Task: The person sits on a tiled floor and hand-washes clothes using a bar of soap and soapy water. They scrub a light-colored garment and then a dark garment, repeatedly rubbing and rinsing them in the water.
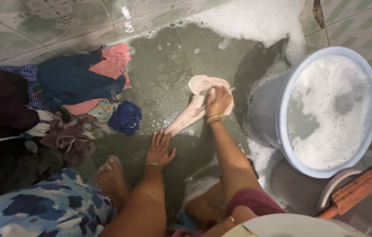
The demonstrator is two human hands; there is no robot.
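Head view: we see the right hand closed on a pale pink cloth, bunched and wet, pressing it onto the soapy grey floor. The left hand lies open and flat on the floor, just beside the cloth's lower end. Right of the cloth stands a round pale blue plastic bucket full of white foam. At left sits a heap of crumpled clothes, navy, pink and brown.

Right hand pressing pale pink cloth on wet floor. Left hand flat beside it. Sudsy bucket nearby.
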